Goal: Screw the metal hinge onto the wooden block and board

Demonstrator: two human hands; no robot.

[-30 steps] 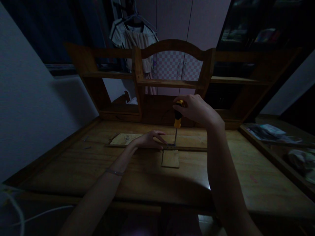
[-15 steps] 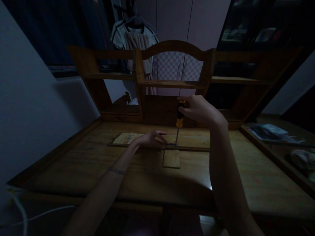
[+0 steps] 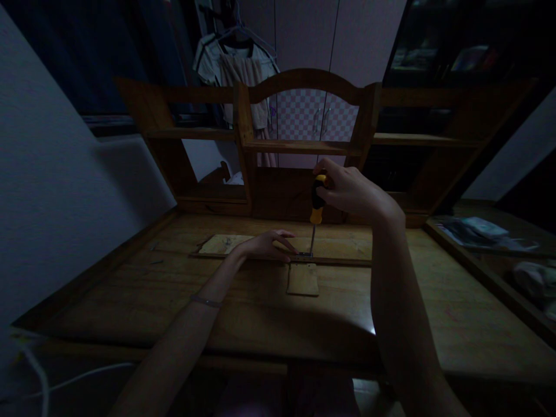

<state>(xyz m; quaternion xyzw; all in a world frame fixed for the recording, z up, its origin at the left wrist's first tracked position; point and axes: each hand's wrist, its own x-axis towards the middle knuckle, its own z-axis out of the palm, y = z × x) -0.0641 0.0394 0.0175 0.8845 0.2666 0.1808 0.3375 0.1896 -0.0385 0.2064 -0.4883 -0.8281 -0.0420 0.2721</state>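
Observation:
A screwdriver (image 3: 317, 200) with a black and yellow handle stands nearly upright, its shaft tip down on a small metal hinge (image 3: 305, 254). My right hand (image 3: 347, 188) is closed round the top of the handle. At the hinge's left end, the fingertips of my left hand (image 3: 267, 246) press it against the long wooden board (image 3: 343, 249). Just in front of that board's near edge lies a small square wooden piece (image 3: 303, 280). Whether a screw sits under the tip is too dark and small to tell.
The boards lie on a wooden desk top (image 3: 182, 313) with a raised rim. Small thin bits (image 3: 157, 262) lie at the left. Behind rises a wooden shelf unit (image 3: 243, 116). Plastic-wrapped items (image 3: 482, 229) sit beyond the right rim; a white cable (image 3: 39, 370) hangs at lower left.
My right hand's fingers have shifted slightly at the top of the screwdriver handle, and the wrist has moved a little to the right. My left hand and the boards stay in place.

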